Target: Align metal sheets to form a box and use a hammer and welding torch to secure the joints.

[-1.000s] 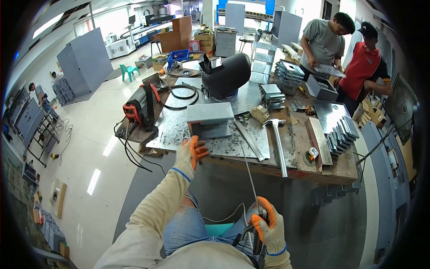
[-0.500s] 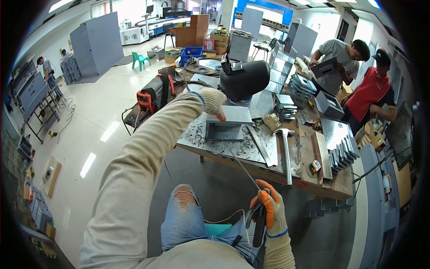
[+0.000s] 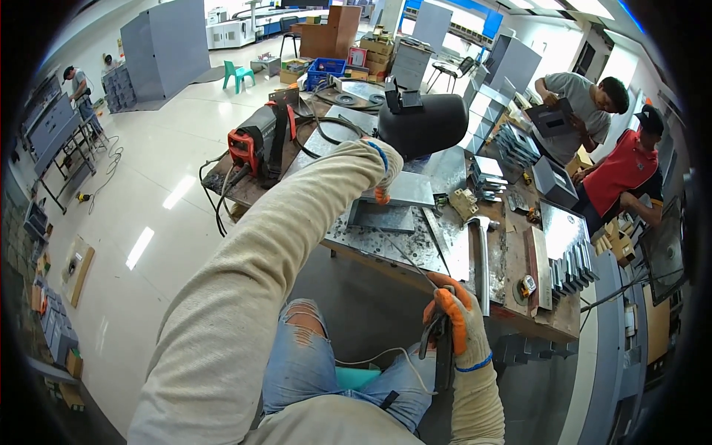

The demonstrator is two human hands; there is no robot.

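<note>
My left hand (image 3: 387,172), in a cream glove with orange fingertips, reaches across the worktable and presses on a grey sheet-metal box (image 3: 412,190). Its fingers are bent over the upper plate; most of them are hidden by the hand. An open side of the box faces me. Near the table's front edge, my gloved right hand (image 3: 460,315) is closed round a dark welding electrode holder (image 3: 443,348). A thin electrode rod (image 3: 404,256) runs from the holder up and left, its tip close to the lower front edge of the box.
A black welding helmet (image 3: 424,124) stands behind the box. To its left is a red-and-black welding machine (image 3: 256,144) with cables. A hammer (image 3: 483,256), a steel strip (image 3: 436,233), a tape measure (image 3: 527,285) and stacked metal parts (image 3: 572,263) lie rightward. Two people stand beyond the table's right side.
The view has shifted, so the table sits farther right in the picture. My right hand has carried the rod tip forward, nearer the box. My left hand stays on the box.
</note>
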